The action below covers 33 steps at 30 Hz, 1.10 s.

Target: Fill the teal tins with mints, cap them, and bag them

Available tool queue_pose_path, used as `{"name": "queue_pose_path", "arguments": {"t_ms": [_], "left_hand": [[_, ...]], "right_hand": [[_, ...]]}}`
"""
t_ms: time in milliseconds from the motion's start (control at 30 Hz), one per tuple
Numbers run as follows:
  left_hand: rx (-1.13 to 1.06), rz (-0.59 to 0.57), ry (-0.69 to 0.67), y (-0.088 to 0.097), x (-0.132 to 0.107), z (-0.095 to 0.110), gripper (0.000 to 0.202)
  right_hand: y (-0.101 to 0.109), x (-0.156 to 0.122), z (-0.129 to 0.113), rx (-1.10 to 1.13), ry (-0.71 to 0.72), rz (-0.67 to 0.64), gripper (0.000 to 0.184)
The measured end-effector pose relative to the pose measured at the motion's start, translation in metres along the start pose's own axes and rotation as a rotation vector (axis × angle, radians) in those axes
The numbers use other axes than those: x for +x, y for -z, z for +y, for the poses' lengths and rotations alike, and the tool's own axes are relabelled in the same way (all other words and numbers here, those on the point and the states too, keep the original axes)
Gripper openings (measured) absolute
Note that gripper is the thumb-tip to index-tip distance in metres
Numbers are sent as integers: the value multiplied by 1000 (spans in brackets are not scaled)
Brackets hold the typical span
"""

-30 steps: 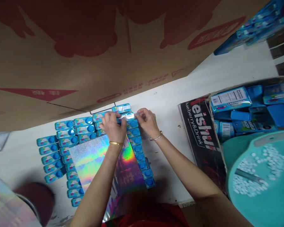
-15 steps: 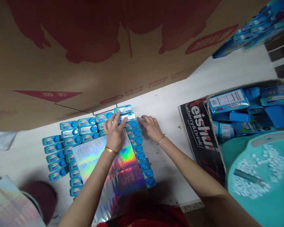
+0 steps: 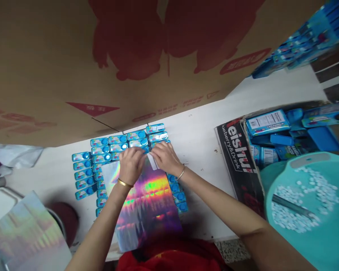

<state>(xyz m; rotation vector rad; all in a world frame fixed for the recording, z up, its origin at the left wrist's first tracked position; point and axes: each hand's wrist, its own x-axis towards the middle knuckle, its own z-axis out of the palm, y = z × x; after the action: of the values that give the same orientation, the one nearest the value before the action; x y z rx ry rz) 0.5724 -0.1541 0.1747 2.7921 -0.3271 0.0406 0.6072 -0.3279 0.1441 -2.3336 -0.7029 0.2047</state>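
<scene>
A shiny holographic sheet [image 3: 149, 199] lies over rows of small blue printed tins [image 3: 138, 143] on the white table. At its upper edge my left hand [image 3: 131, 165] is closed, with the fingers curled down and their tips partly hidden. Close on its right, my right hand [image 3: 165, 156] pinches at the sheet's upper right corner. A narrow white strip [image 3: 151, 161] shows between the two hands; I cannot tell whether it is the sheet's backing or a separate piece. Tins stand beyond the fingertips and along both sides of the sheet.
A big cardboard box [image 3: 158, 90] walls off the far side. To the right stands a black carton [image 3: 234, 150] of blue tins, with a turquoise tray [image 3: 305, 244] of white pellets and a dark stick. Another holographic sheet [image 3: 31, 229] rests over a dark round container [image 3: 64, 222] at left.
Both hands have drawn back from the far tins to the sheet's upper edge and come together. Their fingers have closed, and a white strip now shows between them. The view has shifted.
</scene>
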Motion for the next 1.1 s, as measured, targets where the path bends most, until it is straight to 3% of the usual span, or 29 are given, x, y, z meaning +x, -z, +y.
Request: {"name": "queue_pose_path", "arguments": {"t_ms": [233,333,433,533,667,733,833,933,1100], "left_hand": [[148,34,-26,-13,-23,7,22],[63,55,-23,-9,-39,18,17],[-166,68,-17,9,-57,35,6],[-493,191,169,31,-63,52,4],[-952,493,582,42,-43,64,16],[-1115,508,705,35,-28,65,21],[-1229,466,811,17,-13,66,26],[-1236,446,835,-5,-3,68,27],[-1124,425,733,-41,22,67,22]], "right_hand": [[-5,0,0,-24,-112,-1,28],[-6,0,0,-44,-119,-18,28],[-7,1,0,-73,-121,-27,30],[-5,-3,-2,23,-123,65,30],[6,-23,-15,489,-170,263,48],[12,-36,-25,739,-203,223,55],[18,-51,-34,920,-306,199,44],[22,-55,-30,911,-431,271,32],[32,-39,10,836,-501,263,37]]}}
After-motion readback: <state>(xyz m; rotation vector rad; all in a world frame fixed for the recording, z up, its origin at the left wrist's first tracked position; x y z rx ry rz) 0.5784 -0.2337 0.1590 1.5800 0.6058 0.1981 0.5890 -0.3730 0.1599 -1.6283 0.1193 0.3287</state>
